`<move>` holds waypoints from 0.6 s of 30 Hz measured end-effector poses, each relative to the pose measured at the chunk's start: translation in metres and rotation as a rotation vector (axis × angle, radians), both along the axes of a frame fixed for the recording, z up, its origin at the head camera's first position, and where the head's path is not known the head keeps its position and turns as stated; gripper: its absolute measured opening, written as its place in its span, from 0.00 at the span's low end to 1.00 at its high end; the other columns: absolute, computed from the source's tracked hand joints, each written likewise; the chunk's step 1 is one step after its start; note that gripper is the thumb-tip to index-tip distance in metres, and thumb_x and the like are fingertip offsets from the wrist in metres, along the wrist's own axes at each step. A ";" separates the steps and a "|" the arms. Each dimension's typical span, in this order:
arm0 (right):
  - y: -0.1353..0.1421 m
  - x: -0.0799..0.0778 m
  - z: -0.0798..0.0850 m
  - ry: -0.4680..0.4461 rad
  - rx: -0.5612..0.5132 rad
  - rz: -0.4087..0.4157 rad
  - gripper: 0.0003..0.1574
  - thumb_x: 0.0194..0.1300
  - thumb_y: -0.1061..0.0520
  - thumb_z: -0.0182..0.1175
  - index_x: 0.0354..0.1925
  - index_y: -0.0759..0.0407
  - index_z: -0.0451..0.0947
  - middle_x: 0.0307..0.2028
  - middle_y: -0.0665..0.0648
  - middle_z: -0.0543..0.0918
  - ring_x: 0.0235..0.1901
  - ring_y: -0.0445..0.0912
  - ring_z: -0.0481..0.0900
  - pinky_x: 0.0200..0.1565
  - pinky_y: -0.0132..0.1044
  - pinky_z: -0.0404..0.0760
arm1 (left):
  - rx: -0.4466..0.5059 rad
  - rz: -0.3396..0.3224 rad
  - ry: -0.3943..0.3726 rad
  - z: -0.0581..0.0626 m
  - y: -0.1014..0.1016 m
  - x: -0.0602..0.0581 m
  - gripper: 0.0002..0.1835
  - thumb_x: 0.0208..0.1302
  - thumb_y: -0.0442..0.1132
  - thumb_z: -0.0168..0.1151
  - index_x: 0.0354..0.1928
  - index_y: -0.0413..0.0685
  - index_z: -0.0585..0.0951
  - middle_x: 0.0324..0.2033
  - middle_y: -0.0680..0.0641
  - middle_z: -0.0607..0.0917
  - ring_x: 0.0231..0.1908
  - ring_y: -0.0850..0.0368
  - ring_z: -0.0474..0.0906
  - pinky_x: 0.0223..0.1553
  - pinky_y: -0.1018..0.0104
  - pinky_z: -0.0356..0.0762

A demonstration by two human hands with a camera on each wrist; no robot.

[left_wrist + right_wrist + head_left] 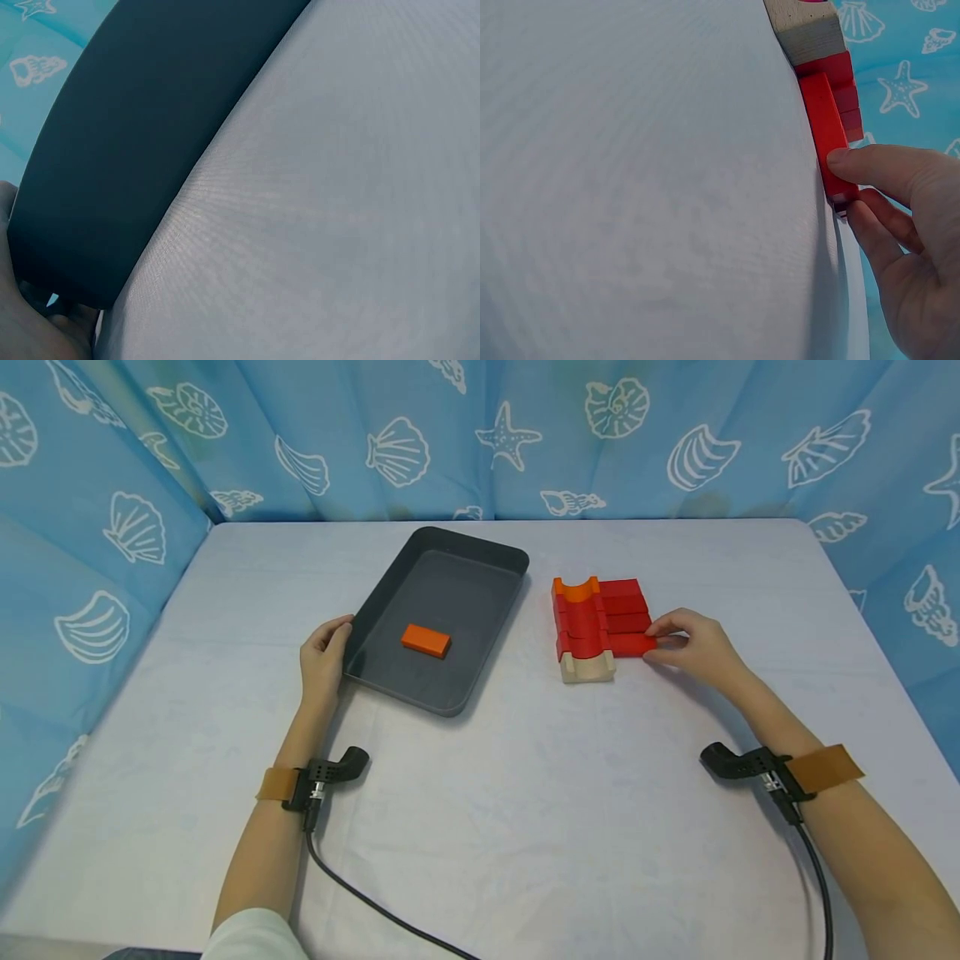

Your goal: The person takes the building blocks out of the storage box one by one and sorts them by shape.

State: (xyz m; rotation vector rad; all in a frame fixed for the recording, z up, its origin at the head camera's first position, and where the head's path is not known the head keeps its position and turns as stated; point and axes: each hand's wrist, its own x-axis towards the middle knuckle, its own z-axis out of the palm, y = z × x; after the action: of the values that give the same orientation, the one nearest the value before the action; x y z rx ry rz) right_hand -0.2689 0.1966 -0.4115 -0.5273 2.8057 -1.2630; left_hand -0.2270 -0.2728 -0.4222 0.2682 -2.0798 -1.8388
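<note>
My left hand [322, 656] grips the near left corner of a dark grey tray [474, 692], thumb and fingers at its wall [142, 150]. Inside the tray lies one orange block [426, 641]. With thumb and fingers my right hand [693, 647] pinches the outer end of a flat red block [632, 645], the nearest of several red blocks [622, 587] laid side by side. Their left ends meet a column of grooved red blocks [585, 625], which has an orange grooved block [576, 591] at its far end and a pale wooden one [588, 668] at its near end.
A white cloth [570, 827] covers the table. Blue curtains [555, 435] with shell prints hang along the back and sides. Each wrist wears a black camera [337, 767] on a brown strap, and a black cable [375, 917] runs from it across the cloth.
</note>
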 end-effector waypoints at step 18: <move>-0.002 0.000 0.003 0.002 0.016 -0.012 0.17 0.50 0.67 0.65 0.40 0.70 0.73 0.39 0.62 0.73 0.40 0.52 0.71 0.41 0.23 0.70 | -0.006 0.001 -0.004 0.001 -0.001 0.000 0.17 0.64 0.39 0.52 0.49 0.34 0.76 0.42 0.48 0.77 0.45 0.59 0.69 0.46 0.69 0.63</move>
State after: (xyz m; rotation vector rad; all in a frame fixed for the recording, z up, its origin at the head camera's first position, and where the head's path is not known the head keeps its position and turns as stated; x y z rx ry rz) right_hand -0.2692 0.1948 -0.4082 -0.5118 2.8218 -1.2421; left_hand -0.2267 -0.2735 -0.4215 0.2708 -2.0875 -1.8325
